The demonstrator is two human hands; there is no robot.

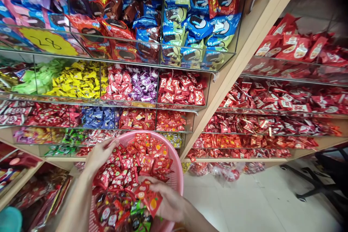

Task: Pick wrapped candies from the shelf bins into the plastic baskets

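A pink plastic basket [178,166] full of wrapped sweets is in front of me at the lower centre. My left hand [100,155] is closed over its far left rim, thumb toward the inside. Above the sweets, my right hand [167,196] grips red candy packets [149,200] printed with orange fruit. More red packets [156,154] of that print lie at the basket's far side. Darker red packets [121,168] fill the middle. Nearer me are brown-and-red wrapped sweets [107,210] and a few green ones [140,221].
Shelves with clear-fronted bins [130,96] of wrapped sweets rise ahead, split by a wooden upright [239,61]. A yellow price tag [49,41] reads 28. Plastic bags [228,170] lie under the right shelf. A black chair base [312,185] stands on the tiled floor at right.
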